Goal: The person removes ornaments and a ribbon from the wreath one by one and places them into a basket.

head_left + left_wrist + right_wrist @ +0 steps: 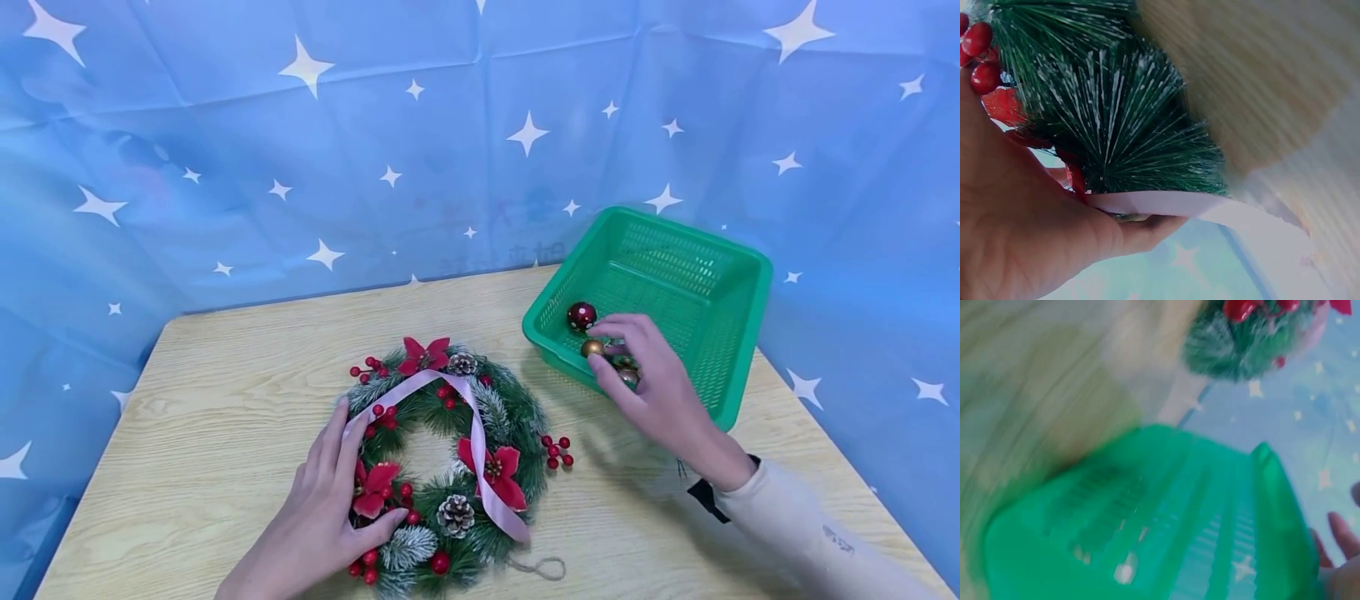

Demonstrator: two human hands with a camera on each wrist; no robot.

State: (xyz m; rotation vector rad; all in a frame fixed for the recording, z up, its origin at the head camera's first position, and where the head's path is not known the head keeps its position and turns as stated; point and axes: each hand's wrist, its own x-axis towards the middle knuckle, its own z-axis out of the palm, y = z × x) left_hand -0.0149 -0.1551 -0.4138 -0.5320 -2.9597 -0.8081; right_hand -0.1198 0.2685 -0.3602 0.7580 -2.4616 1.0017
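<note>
A green Christmas wreath (517, 417) lies on the table, trimmed with red flowers, berries and pine cones. Across it runs a pale pink ribbon (480, 454). My left hand (318, 492) holds the wreath's left side, thumb over the front and fingers along the outer edge by the ribbon. Over the near left part of a green plastic basket (731, 367), my right hand (656, 387) pinches a small gold ball ornament (592, 348) between thumb and fingers. A dark red dotted ball (581, 316) sits beside it in the basket. Other ornaments (627, 375) show partly beneath the hand.
The light wooden table (225, 400) meets a blue star-printed cloth (450, 167) at the back and sides. Red berries (557, 451) stick out from the wreath's right edge, and a loop of twine (551, 569) lies near the front.
</note>
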